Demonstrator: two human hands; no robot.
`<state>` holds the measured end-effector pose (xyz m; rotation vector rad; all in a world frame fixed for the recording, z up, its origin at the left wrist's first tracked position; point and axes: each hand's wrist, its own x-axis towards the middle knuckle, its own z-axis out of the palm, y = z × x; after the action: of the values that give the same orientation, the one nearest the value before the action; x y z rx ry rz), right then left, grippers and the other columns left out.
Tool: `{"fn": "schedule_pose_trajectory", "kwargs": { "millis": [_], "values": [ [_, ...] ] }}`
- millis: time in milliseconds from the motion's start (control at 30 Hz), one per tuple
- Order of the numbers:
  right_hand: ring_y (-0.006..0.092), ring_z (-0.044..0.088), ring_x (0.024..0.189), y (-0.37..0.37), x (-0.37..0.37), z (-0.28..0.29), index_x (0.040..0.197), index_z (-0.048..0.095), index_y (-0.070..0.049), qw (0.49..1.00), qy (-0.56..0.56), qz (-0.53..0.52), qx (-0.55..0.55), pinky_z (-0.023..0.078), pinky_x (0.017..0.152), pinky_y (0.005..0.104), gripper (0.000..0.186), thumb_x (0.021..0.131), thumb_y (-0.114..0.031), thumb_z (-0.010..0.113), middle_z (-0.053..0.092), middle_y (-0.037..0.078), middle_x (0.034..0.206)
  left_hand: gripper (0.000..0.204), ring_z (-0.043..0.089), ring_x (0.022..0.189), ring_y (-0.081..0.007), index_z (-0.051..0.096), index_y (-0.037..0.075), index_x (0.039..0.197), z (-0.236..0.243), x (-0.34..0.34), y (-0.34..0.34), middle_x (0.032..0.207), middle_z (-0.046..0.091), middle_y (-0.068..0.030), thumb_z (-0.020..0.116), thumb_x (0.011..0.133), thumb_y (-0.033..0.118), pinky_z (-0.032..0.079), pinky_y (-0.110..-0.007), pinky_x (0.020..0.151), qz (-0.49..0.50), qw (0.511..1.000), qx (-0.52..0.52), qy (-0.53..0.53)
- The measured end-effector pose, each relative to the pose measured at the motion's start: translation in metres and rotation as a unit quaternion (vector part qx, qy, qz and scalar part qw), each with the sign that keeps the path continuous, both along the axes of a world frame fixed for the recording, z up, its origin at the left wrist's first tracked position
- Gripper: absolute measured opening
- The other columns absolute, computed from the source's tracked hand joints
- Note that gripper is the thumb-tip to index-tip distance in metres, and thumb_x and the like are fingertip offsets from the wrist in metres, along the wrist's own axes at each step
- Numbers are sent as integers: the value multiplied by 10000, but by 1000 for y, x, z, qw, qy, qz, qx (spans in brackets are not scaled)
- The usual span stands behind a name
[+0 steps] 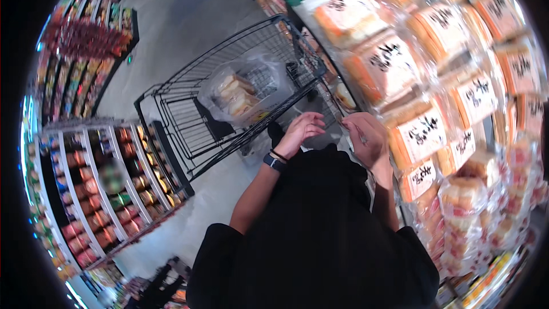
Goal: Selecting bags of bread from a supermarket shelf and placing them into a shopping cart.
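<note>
Both hands — left hand [304, 129], right hand [366, 137] — loosely curled, empty, above the cart [189, 114].

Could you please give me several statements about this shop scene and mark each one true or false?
1. A clear bag of bread lies in the black wire cart. True.
2. The left hand wears a dark wristband. True.
3. The cart is empty. False: it holds the bag of bread.
4. The right hand grips the cart handle. False: it is raised beside the left hand, above the cart, with a thin clear wrapping between them.
5. The packaged bread shelves are on the person's left. False: they are on the right.
</note>
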<state>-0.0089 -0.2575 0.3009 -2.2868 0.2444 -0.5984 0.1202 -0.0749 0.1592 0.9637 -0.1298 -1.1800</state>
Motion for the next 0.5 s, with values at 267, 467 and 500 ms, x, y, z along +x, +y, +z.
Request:
{"fn": "schedule_pose_trajectory", "kwargs": {
  "millis": [267, 467, 500],
  "values": [
    [357, 685, 968, 93, 136, -18, 1069, 698, 5, 976, 165, 141, 21, 535, 860, 414, 152, 939, -68, 670, 703, 170, 1020, 326, 719, 994, -192, 585, 7, 1278, -41, 122, 132, 1130, 699, -105, 423, 1080, 208, 551, -286, 865, 170, 984, 45, -7],
    [375, 641, 1091, 152, 244, -124, 1199, 642, -39, 924, 249, 278, 82, 514, 936, 446, 269, 980, -192, 614, 665, 180, 1160, 367, 680, 1103, -215, 577, 12, 1302, -101, 183, 211, 1216, 681, -119, 418, 1093, 269, 514, -339, 948, 271, 955, 105, 58],
    [375, 641, 1091, 161, 260, -148, 1199, 642, -39, 922, 256, 281, 79, 514, 936, 446, 269, 980, -192, 614, 665, 180, 1160, 375, 671, 1126, -214, 575, 20, 1310, -108, 192, 218, 1249, 670, -117, 427, 1090, 285, 507, -345, 958, 289, 945, 132, 77]
  ]
}}
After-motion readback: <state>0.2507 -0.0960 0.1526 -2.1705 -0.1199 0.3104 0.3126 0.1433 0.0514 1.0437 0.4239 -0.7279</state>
